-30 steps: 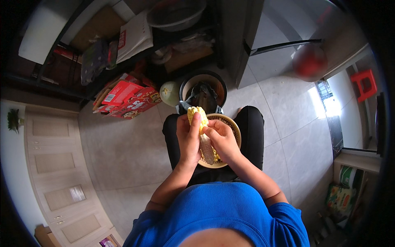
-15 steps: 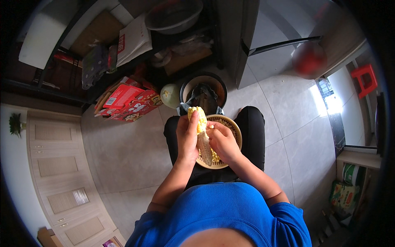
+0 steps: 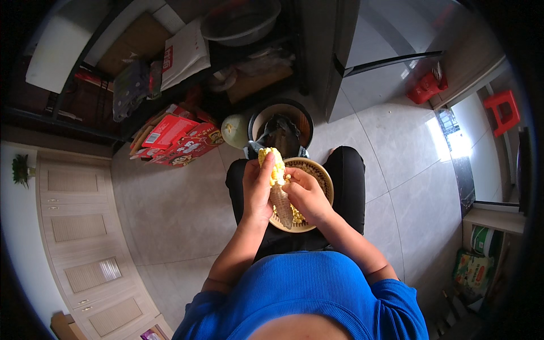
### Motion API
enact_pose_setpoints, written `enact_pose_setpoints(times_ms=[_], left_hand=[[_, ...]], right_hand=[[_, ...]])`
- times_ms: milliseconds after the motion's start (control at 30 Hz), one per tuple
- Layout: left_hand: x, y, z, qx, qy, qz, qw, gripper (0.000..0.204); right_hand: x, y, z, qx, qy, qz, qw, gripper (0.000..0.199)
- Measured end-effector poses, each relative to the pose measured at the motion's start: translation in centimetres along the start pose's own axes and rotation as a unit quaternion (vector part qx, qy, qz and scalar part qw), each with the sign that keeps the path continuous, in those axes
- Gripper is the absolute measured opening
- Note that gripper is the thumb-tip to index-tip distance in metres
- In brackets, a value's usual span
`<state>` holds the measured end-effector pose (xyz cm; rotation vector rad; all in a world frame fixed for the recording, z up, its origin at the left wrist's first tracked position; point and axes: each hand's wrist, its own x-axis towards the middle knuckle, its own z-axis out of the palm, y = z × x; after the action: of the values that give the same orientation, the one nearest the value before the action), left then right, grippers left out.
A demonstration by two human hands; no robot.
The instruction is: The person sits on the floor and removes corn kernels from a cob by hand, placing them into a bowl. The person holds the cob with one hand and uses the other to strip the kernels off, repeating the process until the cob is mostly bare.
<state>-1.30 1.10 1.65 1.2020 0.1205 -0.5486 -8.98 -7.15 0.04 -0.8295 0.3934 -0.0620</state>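
My left hand [image 3: 258, 190] is wrapped round an ear of corn [image 3: 276, 168], held upright over a basket. The top still has yellow-white kernels; the lower part is a bare, pale cob. My right hand [image 3: 309, 195] has its fingers curled against the ear where kernels meet bare cob, with loose kernels at the fingertips. The round, cream-rimmed basket [image 3: 330, 187] sits in my lap between my knees, with loose kernels [image 3: 298, 216] in it. Part of the basket is hidden behind my hands and the cob.
Beyond my knees stands a round bin [image 3: 309, 122] with a dark bag liner. Left of it are a pale green melon [image 3: 234, 131] and red cartons [image 3: 184, 139]. A dark shelf [image 3: 238, 68] holds a clear basin. A red stool [image 3: 502, 112] stands far right, a red container [image 3: 426, 88] nearer.
My right fingers have shifted slightly along the ear's kernel edge. The red container at the upper right, blurred before, now shows clearly. My left hand keeps its hold.
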Motion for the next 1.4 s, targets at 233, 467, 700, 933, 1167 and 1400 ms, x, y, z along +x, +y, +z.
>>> enact_pose_setpoints(times_ms=[233, 467, 700, 933, 1167, 1400], left_hand=[[-0.2, -0.6, 0.0, 0.05, -0.021, 0.042, 0.998, 0.032], [-0.1, -0.8, -0.5, 0.048, -0.023, 0.018, 0.998, 0.033], [0.1, -0.6, -0.5, 0.042, -0.027, 0.003, 0.999, 0.032], [0.4, -1.0, -1.0, 0.022, -0.042, -0.036, 0.998, 0.035], [0.4, -1.1, -1.3, -0.153, -0.105, -0.11, 0.976, 0.047], [-0.2, -0.3, -0.7, -0.258, -0.144, -0.177, 0.939, 0.05]], right_hand=[[0.4, -0.4, -0.3, -0.028, -0.013, 0.024, 0.999, 0.035], [0.4, 1.1, -0.8, 0.021, -0.016, -0.001, 1.0, 0.035], [0.4, 0.4, -1.3, 0.003, -0.033, 0.025, 0.999, 0.032], [0.0, 0.0, -1.6, 0.167, -0.016, 0.077, 0.983, 0.022], [1.5, 4.1, -4.8, 0.01, 0.164, 0.088, 0.982, 0.014], [0.7, 6.9, -7.3, -0.697, 0.028, -0.251, 0.671, 0.014]])
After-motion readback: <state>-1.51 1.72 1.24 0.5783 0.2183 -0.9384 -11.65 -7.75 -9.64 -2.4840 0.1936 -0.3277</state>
